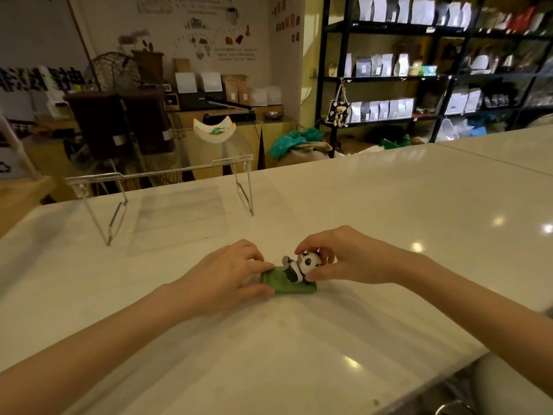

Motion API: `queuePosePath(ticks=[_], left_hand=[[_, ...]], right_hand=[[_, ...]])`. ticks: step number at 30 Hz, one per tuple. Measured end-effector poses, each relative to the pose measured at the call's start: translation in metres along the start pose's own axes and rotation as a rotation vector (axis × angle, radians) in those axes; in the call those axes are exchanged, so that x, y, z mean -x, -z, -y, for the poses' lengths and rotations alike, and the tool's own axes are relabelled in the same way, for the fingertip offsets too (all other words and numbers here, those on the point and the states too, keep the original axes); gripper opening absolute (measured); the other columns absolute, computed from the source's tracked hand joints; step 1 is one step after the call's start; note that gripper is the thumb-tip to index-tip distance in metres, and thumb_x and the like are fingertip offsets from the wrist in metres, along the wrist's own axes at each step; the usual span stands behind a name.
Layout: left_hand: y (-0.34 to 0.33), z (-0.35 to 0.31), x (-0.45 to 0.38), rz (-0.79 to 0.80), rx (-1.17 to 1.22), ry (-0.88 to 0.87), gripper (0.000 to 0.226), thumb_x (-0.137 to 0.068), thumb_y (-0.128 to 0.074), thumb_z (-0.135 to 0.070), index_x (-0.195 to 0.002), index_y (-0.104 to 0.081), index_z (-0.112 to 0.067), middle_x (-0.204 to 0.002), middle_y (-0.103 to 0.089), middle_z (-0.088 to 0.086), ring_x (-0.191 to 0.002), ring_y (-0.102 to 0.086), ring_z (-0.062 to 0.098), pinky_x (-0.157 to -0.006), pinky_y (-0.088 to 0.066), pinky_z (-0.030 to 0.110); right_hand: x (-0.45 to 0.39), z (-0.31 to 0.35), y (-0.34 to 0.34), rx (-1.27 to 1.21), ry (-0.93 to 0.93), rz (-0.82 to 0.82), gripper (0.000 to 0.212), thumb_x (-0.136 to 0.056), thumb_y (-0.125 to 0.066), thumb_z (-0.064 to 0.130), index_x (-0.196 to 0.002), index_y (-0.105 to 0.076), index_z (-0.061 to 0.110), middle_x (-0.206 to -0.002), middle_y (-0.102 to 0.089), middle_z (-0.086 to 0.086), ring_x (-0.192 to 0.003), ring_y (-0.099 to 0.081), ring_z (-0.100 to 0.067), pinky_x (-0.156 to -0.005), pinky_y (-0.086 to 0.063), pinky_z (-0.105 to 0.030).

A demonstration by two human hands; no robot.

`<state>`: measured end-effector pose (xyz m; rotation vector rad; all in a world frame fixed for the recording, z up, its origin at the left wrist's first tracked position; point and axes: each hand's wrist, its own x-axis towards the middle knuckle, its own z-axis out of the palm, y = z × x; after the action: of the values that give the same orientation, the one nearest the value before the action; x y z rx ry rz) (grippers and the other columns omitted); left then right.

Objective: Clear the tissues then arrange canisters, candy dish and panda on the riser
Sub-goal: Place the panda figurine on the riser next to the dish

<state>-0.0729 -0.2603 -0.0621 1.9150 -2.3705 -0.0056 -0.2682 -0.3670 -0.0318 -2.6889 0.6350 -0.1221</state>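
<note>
A small black-and-white panda lies on a green base on the white counter, near me. My left hand grips the left end of the green base. My right hand pinches the panda's head between thumb and fingers. The clear acrylic riser stands on the counter at the far left. On it stand two dark brown canisters and, to their right, a white curved candy dish with something green in it.
The white counter stretches right and toward me. A wooden board lies at the far left edge. Black shelves with bags stand behind the counter to the right, and a back bench with equipment stands behind the riser.
</note>
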Motion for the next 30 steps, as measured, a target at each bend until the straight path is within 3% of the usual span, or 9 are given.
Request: queuePosePath(ticks=[4, 7, 10, 12, 16, 19, 21, 26, 30], left_hand=[[0.016, 0.009, 0.001, -0.022, -0.003, 0.024, 0.054, -0.082, -0.040, -0.056, -0.128, -0.048, -0.029, -0.124, -0.055, -0.004, -0.115, -0.043, 0.011, -0.089, -0.040, 0.024], [0.034, 0.019, -0.003, -0.066, -0.005, 0.069, 0.046, -0.083, -0.047, -0.048, -0.126, -0.050, -0.031, -0.123, -0.057, -0.006, -0.110, -0.047, 0.010, -0.087, -0.045, 0.025], [0.052, 0.033, -0.007, -0.155, 0.032, 0.111, 0.041, -0.083, -0.052, -0.044, -0.122, -0.055, -0.031, -0.119, -0.060, -0.006, -0.104, -0.051, 0.009, -0.075, -0.042, 0.016], [0.065, 0.043, -0.008, -0.208, 0.049, 0.134, 0.041, -0.082, -0.054, -0.041, -0.121, -0.056, -0.029, -0.118, -0.061, -0.005, -0.103, -0.053, 0.009, -0.077, -0.042, 0.016], [0.090, 0.063, -0.008, -0.348, 0.096, 0.176, 0.041, -0.080, -0.058, -0.039, -0.117, -0.060, -0.024, -0.116, -0.064, -0.003, -0.100, -0.057, 0.010, -0.075, -0.043, 0.016], [0.104, 0.081, -0.012, -0.436, 0.141, 0.208, 0.040, -0.079, -0.059, -0.039, -0.115, -0.062, -0.023, -0.111, -0.065, 0.000, -0.097, -0.058, 0.012, -0.082, -0.047, 0.024], [0.112, 0.094, -0.017, -0.513, 0.178, 0.225, 0.037, -0.078, -0.062, -0.035, -0.112, -0.064, -0.020, -0.107, -0.066, 0.000, -0.094, -0.057, 0.009, -0.080, -0.043, 0.018], [0.123, 0.123, -0.038, -0.571, 0.219, 0.303, 0.034, -0.080, -0.063, -0.029, -0.112, -0.065, -0.018, -0.102, -0.067, 0.003, -0.090, -0.061, 0.018, -0.083, -0.050, 0.031], [0.117, 0.145, -0.059, -0.507, 0.221, 0.386, 0.035, -0.081, -0.062, -0.032, -0.113, -0.064, -0.020, -0.109, -0.069, 0.006, -0.096, -0.061, 0.018, -0.087, -0.051, 0.038]], right_hand=[[-0.014, 0.009, 0.013, -0.005, 0.019, -0.015, 0.042, -0.082, -0.064, 0.028, -0.122, -0.054, 0.020, -0.112, -0.064, 0.000, -0.075, -0.051, -0.003, -0.064, -0.041, -0.008], [-0.029, 0.016, 0.028, -0.024, 0.039, -0.063, 0.042, -0.081, -0.066, 0.027, -0.121, -0.055, 0.020, -0.113, -0.065, -0.002, -0.080, -0.054, -0.005, -0.070, -0.045, -0.012], [-0.047, 0.022, 0.045, -0.097, 0.044, -0.132, 0.042, -0.078, -0.069, 0.026, -0.118, -0.057, 0.022, -0.112, -0.066, -0.002, -0.091, -0.061, -0.013, -0.084, -0.053, -0.027], [-0.060, 0.026, 0.055, -0.158, 0.047, -0.196, 0.044, -0.075, -0.072, 0.026, -0.116, -0.058, 0.025, -0.111, -0.065, -0.001, -0.095, -0.062, -0.015, -0.088, -0.054, -0.035], [-0.089, 0.036, 0.074, -0.321, 0.090, -0.297, 0.041, -0.072, -0.074, 0.015, -0.110, -0.060, 0.021, -0.106, -0.067, 0.000, -0.096, -0.065, -0.014, -0.085, -0.055, -0.028], [-0.112, 0.042, 0.087, -0.465, 0.133, -0.343, 0.036, -0.073, -0.073, 0.005, -0.105, -0.062, 0.015, -0.099, -0.069, -0.001, -0.089, -0.067, -0.010, -0.079, -0.057, -0.023], [-0.127, 0.044, 0.094, -0.497, 0.155, -0.367, 0.032, -0.073, -0.072, 0.005, -0.102, -0.063, 0.016, -0.095, -0.068, 0.001, -0.088, -0.067, -0.009, -0.077, -0.057, -0.021], [-0.170, 0.040, 0.105, -0.358, 0.153, -0.453, 0.036, -0.077, -0.070, 0.015, -0.113, -0.063, 0.015, -0.107, -0.067, -0.004, -0.096, -0.064, -0.018, -0.088, -0.054, -0.035], [-0.204, 0.026, 0.101, -0.212, 0.111, -0.465, 0.041, -0.080, -0.068, 0.018, -0.120, -0.060, 0.014, -0.113, -0.067, -0.006, -0.094, -0.061, -0.014, -0.089, -0.051, -0.031]])
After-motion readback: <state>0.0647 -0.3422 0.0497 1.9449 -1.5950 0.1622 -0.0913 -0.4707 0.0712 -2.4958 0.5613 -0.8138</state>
